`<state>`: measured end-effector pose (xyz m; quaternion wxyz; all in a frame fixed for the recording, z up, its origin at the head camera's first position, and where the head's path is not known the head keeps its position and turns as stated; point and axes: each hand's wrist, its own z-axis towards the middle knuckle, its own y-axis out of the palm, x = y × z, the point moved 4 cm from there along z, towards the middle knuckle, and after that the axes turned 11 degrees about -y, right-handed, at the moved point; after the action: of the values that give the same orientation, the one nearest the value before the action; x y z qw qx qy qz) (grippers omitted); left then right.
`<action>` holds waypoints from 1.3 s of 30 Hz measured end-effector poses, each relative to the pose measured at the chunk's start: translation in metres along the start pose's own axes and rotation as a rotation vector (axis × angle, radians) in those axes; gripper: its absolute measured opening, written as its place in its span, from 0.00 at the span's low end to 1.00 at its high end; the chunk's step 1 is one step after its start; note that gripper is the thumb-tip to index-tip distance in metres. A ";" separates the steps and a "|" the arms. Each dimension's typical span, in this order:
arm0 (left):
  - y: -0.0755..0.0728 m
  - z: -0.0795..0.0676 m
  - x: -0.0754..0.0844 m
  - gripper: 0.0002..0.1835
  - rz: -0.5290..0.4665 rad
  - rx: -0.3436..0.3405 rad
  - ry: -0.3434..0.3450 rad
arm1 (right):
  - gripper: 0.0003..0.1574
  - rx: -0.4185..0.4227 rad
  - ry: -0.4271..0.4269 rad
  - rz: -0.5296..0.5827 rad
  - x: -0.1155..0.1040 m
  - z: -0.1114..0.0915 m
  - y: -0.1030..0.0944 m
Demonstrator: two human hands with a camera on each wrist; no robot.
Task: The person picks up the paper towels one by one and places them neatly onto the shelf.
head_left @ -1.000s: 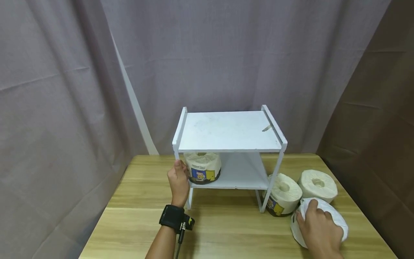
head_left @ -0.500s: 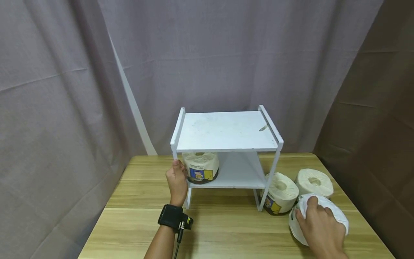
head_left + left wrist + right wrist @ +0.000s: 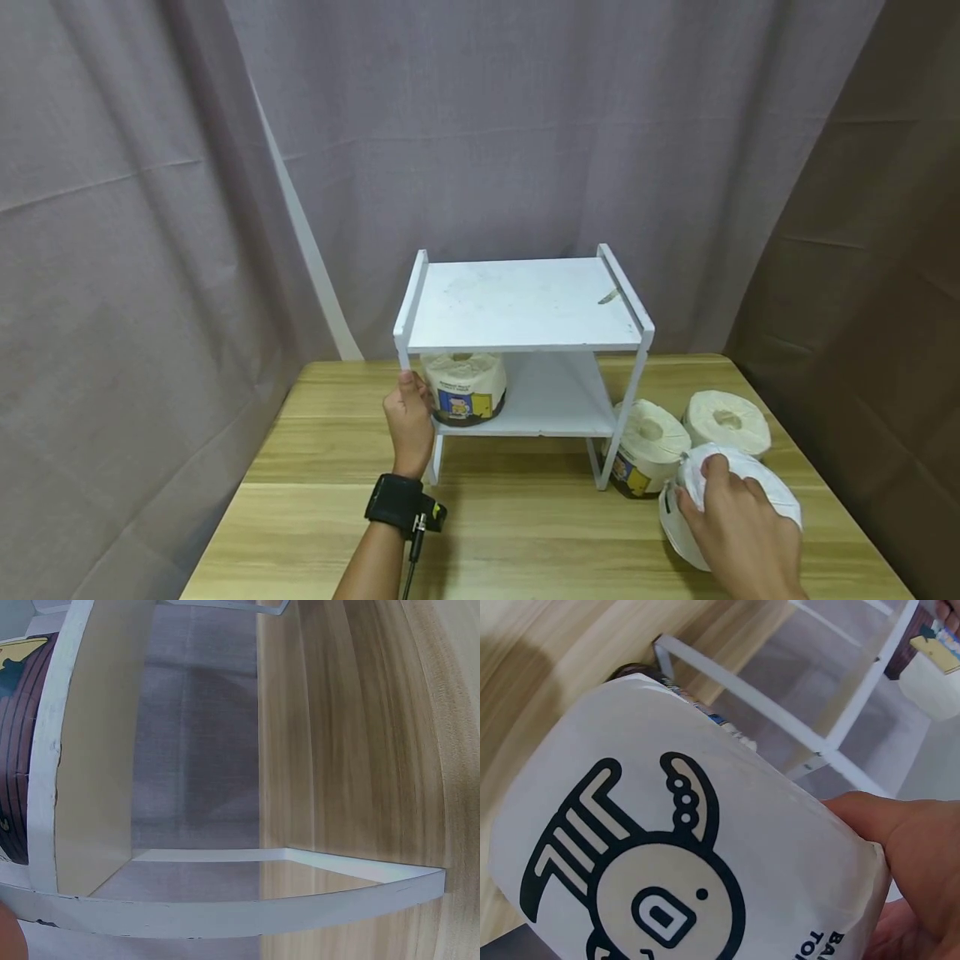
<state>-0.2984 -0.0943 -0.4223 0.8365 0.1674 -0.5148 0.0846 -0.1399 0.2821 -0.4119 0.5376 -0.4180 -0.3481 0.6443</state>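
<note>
A white two-tier shelf rack (image 3: 525, 304) stands on the wooden table. My left hand (image 3: 410, 423) grips its left front leg; only a bit of that hand shows at the corner of the left wrist view. Just inside that leg, a toilet paper roll (image 3: 465, 392) with a cartoon label sits on the lower tier. At the right, my right hand (image 3: 742, 529) holds a white wrapped toilet paper roll (image 3: 660, 847) from above, its thumb (image 3: 862, 817) against the upper edge. A black cartoon animal is printed on that wrapper.
Two more toilet paper rolls stand at the right: one (image 3: 651, 450) beside the rack's right front leg, the other (image 3: 727, 421) behind the held one. Grey curtains (image 3: 480, 150) hang behind the table (image 3: 315, 517). A black strap with a cable (image 3: 405, 504) circles the left wrist.
My right hand and its toilet paper roll have shifted slightly left. The whole view has drifted a little; my left hand keeps its grip on the rack leg.
</note>
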 end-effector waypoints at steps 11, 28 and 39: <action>-0.002 0.003 -0.002 0.30 0.020 0.004 0.005 | 0.25 0.017 -0.066 -0.003 -0.020 0.002 -0.009; -0.006 0.001 -0.001 0.30 0.018 0.001 0.016 | 0.24 0.085 -0.154 -0.006 -0.050 0.007 -0.024; 0.000 0.001 -0.001 0.32 0.003 -0.013 0.003 | 0.23 0.024 -0.168 0.004 -0.064 0.009 -0.040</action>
<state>-0.2995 -0.0950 -0.4224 0.8383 0.1610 -0.5143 0.0826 -0.1273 0.2266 -0.3618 0.5103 -0.3566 -0.3833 0.6822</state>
